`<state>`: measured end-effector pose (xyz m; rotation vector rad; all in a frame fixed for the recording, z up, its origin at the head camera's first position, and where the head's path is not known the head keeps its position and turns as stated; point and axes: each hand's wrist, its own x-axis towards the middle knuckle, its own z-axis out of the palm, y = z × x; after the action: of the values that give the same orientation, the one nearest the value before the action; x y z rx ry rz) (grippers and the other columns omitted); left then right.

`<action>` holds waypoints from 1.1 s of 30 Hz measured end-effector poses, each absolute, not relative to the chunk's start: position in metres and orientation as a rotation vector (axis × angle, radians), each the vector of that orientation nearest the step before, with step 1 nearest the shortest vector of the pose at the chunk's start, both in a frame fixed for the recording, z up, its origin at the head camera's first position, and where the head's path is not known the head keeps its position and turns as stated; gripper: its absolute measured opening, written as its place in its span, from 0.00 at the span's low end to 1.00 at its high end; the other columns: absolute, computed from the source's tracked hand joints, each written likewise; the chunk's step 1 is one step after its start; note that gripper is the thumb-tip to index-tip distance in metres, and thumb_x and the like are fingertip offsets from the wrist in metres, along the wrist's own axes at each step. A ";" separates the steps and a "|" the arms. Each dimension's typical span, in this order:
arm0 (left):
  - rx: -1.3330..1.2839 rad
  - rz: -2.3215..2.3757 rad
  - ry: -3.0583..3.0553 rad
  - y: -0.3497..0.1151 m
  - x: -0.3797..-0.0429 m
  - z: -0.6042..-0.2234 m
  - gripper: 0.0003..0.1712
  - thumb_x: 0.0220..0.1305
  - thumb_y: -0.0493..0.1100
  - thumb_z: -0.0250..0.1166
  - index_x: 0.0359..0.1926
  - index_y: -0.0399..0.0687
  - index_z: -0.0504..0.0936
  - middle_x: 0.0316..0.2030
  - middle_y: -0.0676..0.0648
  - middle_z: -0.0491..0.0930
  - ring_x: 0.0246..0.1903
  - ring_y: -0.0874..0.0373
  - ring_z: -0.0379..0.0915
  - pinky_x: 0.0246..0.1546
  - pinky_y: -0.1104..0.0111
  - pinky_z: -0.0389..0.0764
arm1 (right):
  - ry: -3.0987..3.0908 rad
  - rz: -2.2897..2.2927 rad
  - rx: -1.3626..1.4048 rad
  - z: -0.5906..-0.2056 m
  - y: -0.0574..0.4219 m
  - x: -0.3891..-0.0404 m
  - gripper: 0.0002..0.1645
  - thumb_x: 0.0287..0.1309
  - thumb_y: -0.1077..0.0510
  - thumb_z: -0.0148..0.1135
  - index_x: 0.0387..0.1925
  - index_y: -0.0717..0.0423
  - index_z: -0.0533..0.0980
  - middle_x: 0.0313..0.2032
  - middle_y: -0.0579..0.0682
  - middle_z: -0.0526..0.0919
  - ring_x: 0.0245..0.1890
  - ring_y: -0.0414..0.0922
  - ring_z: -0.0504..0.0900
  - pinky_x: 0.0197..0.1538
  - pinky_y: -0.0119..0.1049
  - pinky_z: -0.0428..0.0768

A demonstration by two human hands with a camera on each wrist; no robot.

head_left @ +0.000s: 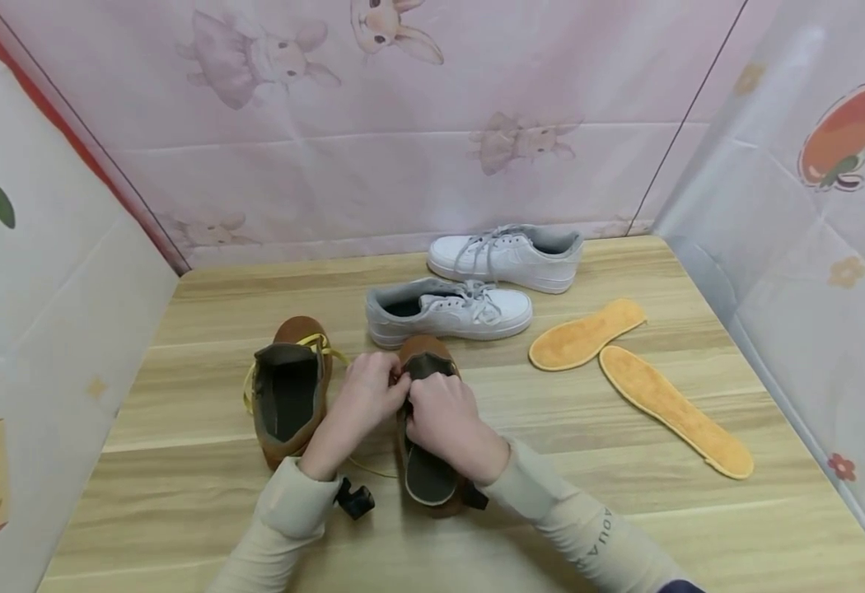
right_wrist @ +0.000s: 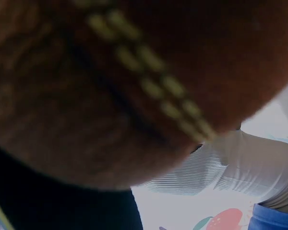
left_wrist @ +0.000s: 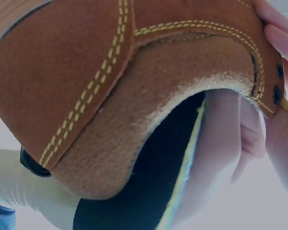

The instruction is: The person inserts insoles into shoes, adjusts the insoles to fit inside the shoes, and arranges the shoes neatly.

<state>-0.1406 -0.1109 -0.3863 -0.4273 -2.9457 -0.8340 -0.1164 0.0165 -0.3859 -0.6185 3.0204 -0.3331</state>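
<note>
Two brown suede shoes with yellow stitching lie at the near side of the table. The right-hand brown shoe (head_left: 423, 346) points away from me, a dark insole (head_left: 430, 484) with a pale edge sticking up at its heel end. My left hand (head_left: 367, 383) grips this shoe's side by the lace eyelets; its fingers (left_wrist: 282, 45) show in the left wrist view. My right hand (head_left: 443, 416) reaches into the shoe opening with curled fingers and holds the insole; its fingertips are hidden inside. Stitched suede fills the right wrist view close up.
The other brown shoe (head_left: 264, 428), with yellow laces (head_left: 249, 391), stands to the left. Behind are two white sneakers (head_left: 469, 317). Two orange insoles (head_left: 588, 336) lie to the right on the wooden table (head_left: 551, 527). Printed curtains (head_left: 373, 181) enclose it.
</note>
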 end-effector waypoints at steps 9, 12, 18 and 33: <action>-0.432 -0.832 -2.940 -0.110 -0.141 -0.386 0.17 0.55 0.35 0.62 0.12 0.46 0.69 0.10 0.54 0.64 0.13 0.59 0.61 0.19 0.68 0.63 | 3.027 -0.432 -0.629 -0.390 0.015 -0.121 0.08 0.42 0.62 0.63 0.14 0.52 0.73 0.19 0.51 0.76 0.21 0.49 0.78 0.20 0.40 0.74; -0.424 -0.827 -2.949 -0.109 -0.141 -0.385 0.18 0.55 0.35 0.62 0.12 0.46 0.67 0.10 0.53 0.62 0.13 0.59 0.60 0.18 0.69 0.62 | 3.045 -0.420 -0.664 -0.392 0.016 -0.121 0.08 0.42 0.62 0.64 0.15 0.52 0.73 0.19 0.51 0.77 0.22 0.49 0.78 0.22 0.41 0.76; -0.410 -0.840 -2.951 -0.110 -0.139 -0.385 0.19 0.53 0.35 0.62 0.11 0.47 0.65 0.10 0.54 0.60 0.13 0.59 0.59 0.17 0.69 0.62 | 3.056 -0.272 -0.663 -0.393 0.017 -0.115 0.11 0.48 0.52 0.64 0.21 0.55 0.78 0.20 0.53 0.78 0.22 0.50 0.78 0.20 0.42 0.75; -0.426 -0.865 -2.941 -0.110 -0.140 -0.387 0.21 0.54 0.36 0.63 0.11 0.47 0.64 0.09 0.55 0.58 0.12 0.60 0.57 0.18 0.69 0.60 | 2.910 -0.132 -0.571 -0.379 0.022 -0.101 0.17 0.53 0.45 0.59 0.23 0.55 0.76 0.20 0.51 0.76 0.18 0.48 0.75 0.16 0.41 0.69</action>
<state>-0.1399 -0.1096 -0.3870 -0.4256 -2.9413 -0.8650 -0.1014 0.0223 -0.3788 -0.5709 2.9102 -0.1321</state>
